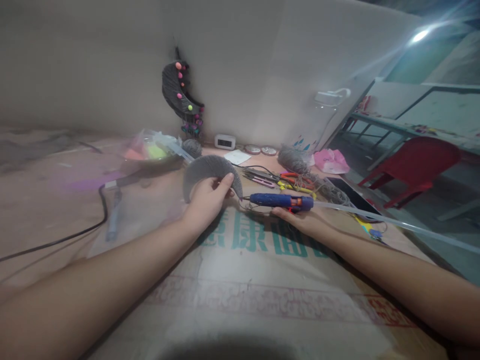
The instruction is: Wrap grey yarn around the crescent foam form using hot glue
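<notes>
My left hand [207, 199] grips a grey yarn-wrapped crescent [208, 169] by its lower edge, holding it up over a flattened cardboard sheet [258, 285]. My right hand [305, 218] holds a blue hot glue gun [282, 200] lying sideways, with its nozzle pointing left at the right tip of the crescent. A clear glue stick [390, 219] runs out of the back of the gun to the right.
A dark crescent with coloured pompoms [182, 95] hangs on the wall. Scissors and pliers [279, 179], grey yarn [294, 159], a pink bag [330, 161], a small white clock [225, 142] and a plastic bag of pompoms [152, 150] lie behind. A black cable [98, 220] crosses left. A red chair [416, 165] stands right.
</notes>
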Motion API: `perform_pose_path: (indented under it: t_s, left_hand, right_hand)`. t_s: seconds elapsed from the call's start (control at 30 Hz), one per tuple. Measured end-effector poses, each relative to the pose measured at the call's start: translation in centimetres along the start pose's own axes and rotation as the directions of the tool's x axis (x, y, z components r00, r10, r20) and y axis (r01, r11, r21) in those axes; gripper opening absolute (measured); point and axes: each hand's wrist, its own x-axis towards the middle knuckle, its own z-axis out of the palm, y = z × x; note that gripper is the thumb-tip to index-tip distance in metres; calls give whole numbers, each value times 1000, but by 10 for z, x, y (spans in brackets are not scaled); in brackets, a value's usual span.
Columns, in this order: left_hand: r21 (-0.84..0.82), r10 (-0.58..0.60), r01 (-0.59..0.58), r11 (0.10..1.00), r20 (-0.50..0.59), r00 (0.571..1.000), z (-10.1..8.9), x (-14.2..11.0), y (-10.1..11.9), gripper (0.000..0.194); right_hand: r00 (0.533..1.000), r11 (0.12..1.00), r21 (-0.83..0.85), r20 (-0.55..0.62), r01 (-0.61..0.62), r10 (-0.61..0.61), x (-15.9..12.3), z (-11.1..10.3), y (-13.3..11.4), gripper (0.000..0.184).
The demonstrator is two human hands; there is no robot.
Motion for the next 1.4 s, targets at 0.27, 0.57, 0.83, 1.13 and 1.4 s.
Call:
perform_pose_path:
  t_s: [0.27, 0.57, 0.83, 1.13, 1.4]
  left_hand:
    - [-26, -8, 8, 1000, -2, 1000, 0, 0, 0, 53]
    - [-38, 7, -7, 999, -6, 1000, 2, 1, -6, 53]
    - [-87, 4, -5, 996, -10, 1000, 3, 3, -7, 52]
    - [-157, -2, 3, 988, 2, 1000, 4, 2, -5, 48]
    - [-176, -17, 15, 984, -7, 1000, 4, 3, -3, 46]
  right_hand:
    - [999, 999, -8, 4, 35, -35, 0, 2, 7, 27]
    - [999, 999, -35, -13, 35, -36, 0, 3, 6, 30]
    - [1000, 999, -34, -10, 22, -23, 0, 2, 7, 29]
    - [998, 1000, -13, -67, -7, 6, 1, 1, 6, 28]
    - [992, 997, 73, -122, -35, 43, 3, -17, -9, 41]
